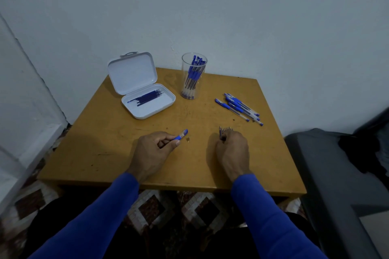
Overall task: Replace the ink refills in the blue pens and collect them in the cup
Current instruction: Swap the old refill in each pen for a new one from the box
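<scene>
My left hand (156,149) pinches a blue pen barrel (181,135) near the table's front middle, its open end pointing up and right. A small metal pen tip (188,138) lies on the table just right of it. My right hand (230,149) grips a bunch of thin refills (225,130), whose ends stick out above my fingers. A clear cup (193,78) at the back holds several blue pens. Several more blue pens (240,108) lie in a loose pile at the right. An open white case (147,99) at the back left holds dark blue refills (147,98).
The wooden table (117,149) stands against a white wall. A dark grey seat (341,174) is close on the right. Patterned floor tiles (168,206) show under the table's front edge.
</scene>
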`<state>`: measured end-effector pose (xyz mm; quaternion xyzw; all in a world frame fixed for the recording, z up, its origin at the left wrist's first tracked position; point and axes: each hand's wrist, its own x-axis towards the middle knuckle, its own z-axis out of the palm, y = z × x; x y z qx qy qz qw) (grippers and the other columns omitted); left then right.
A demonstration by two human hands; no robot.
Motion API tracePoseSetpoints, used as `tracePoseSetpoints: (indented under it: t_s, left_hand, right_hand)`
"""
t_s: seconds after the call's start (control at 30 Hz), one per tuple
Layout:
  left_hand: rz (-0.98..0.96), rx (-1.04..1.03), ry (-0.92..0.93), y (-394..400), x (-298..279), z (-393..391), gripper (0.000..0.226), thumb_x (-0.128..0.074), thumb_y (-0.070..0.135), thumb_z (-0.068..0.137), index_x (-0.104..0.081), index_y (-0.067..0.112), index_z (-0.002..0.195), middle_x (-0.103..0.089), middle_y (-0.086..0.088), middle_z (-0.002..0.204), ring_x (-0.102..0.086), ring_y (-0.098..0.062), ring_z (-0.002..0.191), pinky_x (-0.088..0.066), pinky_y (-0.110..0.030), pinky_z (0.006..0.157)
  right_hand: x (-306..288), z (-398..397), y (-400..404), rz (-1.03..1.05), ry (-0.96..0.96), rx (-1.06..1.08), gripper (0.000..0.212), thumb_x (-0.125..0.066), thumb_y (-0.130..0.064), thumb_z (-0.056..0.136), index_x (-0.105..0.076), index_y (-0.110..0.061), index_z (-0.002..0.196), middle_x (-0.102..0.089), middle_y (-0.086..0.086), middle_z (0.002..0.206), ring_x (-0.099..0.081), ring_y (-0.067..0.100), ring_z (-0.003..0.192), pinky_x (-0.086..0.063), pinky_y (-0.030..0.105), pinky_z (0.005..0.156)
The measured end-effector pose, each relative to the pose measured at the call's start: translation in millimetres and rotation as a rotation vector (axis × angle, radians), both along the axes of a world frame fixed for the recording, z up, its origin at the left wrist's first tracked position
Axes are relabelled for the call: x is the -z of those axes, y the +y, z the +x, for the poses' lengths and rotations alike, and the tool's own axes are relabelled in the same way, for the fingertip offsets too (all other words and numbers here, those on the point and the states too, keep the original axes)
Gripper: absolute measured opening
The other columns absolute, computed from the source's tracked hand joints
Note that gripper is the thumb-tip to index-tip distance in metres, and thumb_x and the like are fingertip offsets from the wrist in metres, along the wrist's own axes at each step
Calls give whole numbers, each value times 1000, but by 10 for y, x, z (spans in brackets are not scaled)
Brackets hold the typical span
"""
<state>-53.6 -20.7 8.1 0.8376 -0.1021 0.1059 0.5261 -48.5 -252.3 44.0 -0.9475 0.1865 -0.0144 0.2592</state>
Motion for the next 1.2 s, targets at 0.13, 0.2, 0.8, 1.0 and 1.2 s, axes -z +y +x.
tracePoseSetpoints:
  t_s: [0.13,0.2,0.8,1.0,1.2]
  left_hand:
    - [10,4,0,-4,-6,-4,12,-77,31,87,-76,33,98,-71,14,77,-62,-12,73,-54,-28,61]
    - [6,-2,3,-6,-9,-5,11,-78,30,87,-77,32,97,-70,13,76,-61,-12,71,-54,-30,61]
    - [16,15,13,0,0,4,10,-77,30,87,-76,32,97,-71,12,77,-65,-14,73,-57,-37,65]
    - [4,15,2,-7,-17,-5,10,-77,28,87,-75,33,95,-71,10,76,-65,-16,71,-56,-37,64]
    - [2,18,23,1,-15,-9,10,-76,30,87,-75,35,96,-72,10,78,-65,-15,74,-56,-36,66]
  right_hand:
    - [-8,14,-21,-1,14,9,23,-59,-18,100,-60,-18,123,-60,4,119,-58,14,101,-55,33,91]
    - [2,31,-42,19,-6,22,23,-58,-18,100,-61,-18,123,-60,3,116,-57,12,97,-53,29,86]
    - [23,2,-65,6,-37,-21,20,-59,-25,100,-60,-19,119,-58,1,112,-58,13,97,-56,33,87]
    - [41,12,-76,-25,-42,-24,23,-59,-25,101,-59,-18,122,-58,1,114,-58,13,98,-56,35,91]
    - [42,11,-69,-39,-70,-35,22,-58,-27,101,-60,-17,122,-55,-1,109,-57,12,95,-55,31,87]
